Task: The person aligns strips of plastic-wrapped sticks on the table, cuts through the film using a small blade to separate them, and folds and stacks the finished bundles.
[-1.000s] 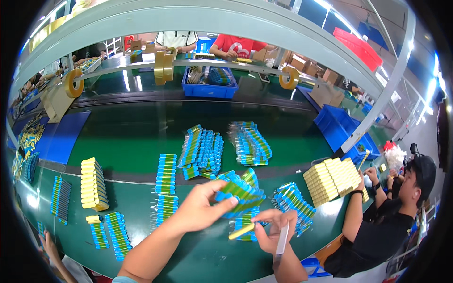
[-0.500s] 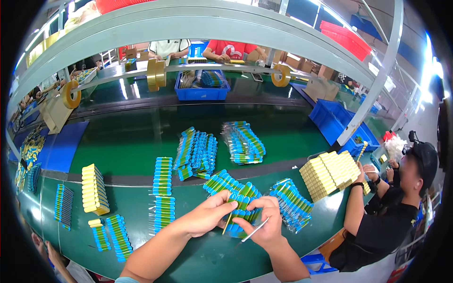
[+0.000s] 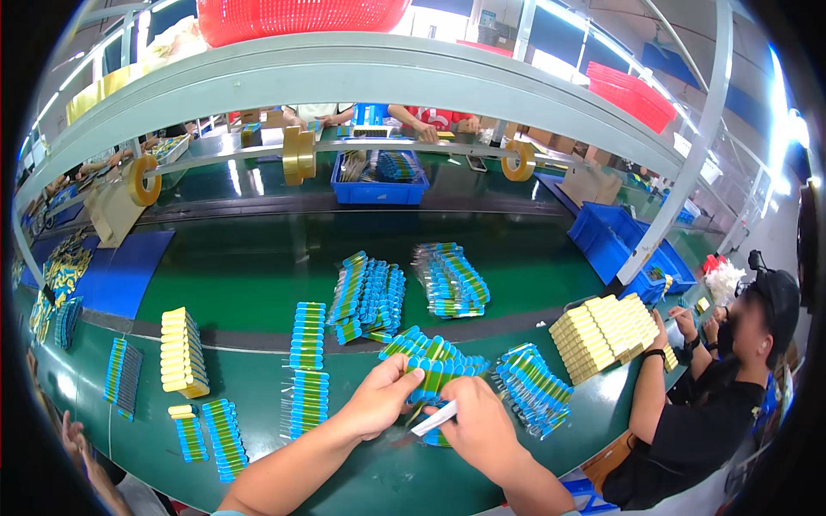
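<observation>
Head view, green-banded blue strip (image 3: 436, 371), scalloped edges, in left fingers (image 3: 408, 383)

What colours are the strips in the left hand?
The strips are blue and green; head view.

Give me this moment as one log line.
Left hand: holds blue-green strips | right hand: holds white flat piece | right of hands: pale-yellow stack | beyond: blue bin
</observation>
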Demonstrator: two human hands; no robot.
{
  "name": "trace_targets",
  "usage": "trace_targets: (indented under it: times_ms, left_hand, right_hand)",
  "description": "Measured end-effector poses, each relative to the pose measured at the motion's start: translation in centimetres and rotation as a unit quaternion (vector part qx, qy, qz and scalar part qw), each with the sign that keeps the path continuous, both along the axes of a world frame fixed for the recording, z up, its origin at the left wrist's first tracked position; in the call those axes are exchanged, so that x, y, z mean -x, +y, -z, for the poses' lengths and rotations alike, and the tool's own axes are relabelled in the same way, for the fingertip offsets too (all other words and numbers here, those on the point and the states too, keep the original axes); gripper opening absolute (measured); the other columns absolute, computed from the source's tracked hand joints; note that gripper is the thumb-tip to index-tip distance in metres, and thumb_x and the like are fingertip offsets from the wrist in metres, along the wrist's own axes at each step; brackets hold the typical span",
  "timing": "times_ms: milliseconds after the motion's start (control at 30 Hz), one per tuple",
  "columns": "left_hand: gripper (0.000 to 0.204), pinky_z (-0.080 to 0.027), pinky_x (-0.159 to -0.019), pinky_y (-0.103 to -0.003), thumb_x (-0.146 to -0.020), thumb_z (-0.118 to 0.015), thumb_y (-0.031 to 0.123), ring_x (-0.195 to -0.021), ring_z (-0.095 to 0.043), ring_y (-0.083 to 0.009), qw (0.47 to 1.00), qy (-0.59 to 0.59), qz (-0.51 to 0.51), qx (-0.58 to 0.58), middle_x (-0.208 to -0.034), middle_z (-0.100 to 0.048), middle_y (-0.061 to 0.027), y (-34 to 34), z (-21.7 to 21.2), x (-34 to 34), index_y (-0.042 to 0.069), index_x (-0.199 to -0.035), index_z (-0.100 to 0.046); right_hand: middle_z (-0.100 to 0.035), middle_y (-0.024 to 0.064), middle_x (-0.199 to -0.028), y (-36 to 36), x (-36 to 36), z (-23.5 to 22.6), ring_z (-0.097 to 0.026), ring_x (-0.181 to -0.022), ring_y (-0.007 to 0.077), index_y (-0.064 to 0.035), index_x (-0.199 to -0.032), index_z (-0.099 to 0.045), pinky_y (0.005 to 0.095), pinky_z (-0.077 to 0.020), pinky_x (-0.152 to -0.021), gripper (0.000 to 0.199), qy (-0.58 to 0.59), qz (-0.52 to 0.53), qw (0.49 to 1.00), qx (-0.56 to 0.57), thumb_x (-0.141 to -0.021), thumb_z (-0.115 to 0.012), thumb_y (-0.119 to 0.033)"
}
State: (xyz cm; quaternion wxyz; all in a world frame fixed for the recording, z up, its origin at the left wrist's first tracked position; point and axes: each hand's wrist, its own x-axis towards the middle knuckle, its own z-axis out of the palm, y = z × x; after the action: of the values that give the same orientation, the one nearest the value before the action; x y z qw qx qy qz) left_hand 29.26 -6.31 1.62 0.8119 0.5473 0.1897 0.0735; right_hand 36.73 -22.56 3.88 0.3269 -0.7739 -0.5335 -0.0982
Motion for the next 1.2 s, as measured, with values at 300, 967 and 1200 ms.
trace_targets:
  times_ms: [300, 967, 1200]
  left_hand:
    - [0.015, -0.043, -0.062, -0.024, -0.105, -0.055, 0.018, -0.074, -0.047, -0.0022, 0.996, -0.081, 0.021, -0.014, -0.082, -0.054, 0.0036, 0.1, 0.9, 0.1, 0.007, -0.095, -0.052]
    - [0.017, -0.056, -0.085, -0.033, -0.107, -0.049, 0.019, -0.100, -0.062, -0.0096, 0.998, -0.047, 0.018, -0.037, -0.110, -0.062, -0.0036, 4.0, -0.4, 2.1, 0.005, -0.118, -0.050]
    - [0.030, -0.054, -0.092, -0.031, -0.107, -0.049, 0.012, -0.109, -0.060, -0.0101, 0.979, -0.131, 0.157, -0.004, -0.119, -0.062, -0.0064, 0.7, -0.1, 3.0, 0.002, -0.135, -0.046]
  right_hand:
    - [-0.062, 0.0067, -0.085, -1.1, -1.1, -1.0, -0.064, -0.074, 0.0272, -0.0065, -0.087, -0.051, 0.0401, -0.0514, -0.063, 0.030, 0.009, -0.154, 0.986, -0.071, -0.079, -0.080, -0.011]
    - [-0.073, 0.0214, -0.095, -5.1, -0.3, -1.9, -0.074, -0.083, 0.0279, -0.0094, -0.089, -0.030, 0.0361, -0.0592, -0.072, 0.053, 0.204, -0.208, 0.956, 0.017, -0.079, -0.081, 0.003]
    - [-0.074, 0.0190, -0.095, -3.3, -2.7, -1.0, -0.071, -0.082, 0.0155, -0.0093, -0.092, -0.030, 0.0274, -0.0561, -0.071, 0.059, 0.348, -0.152, 0.921, -0.086, -0.077, -0.087, -0.003]
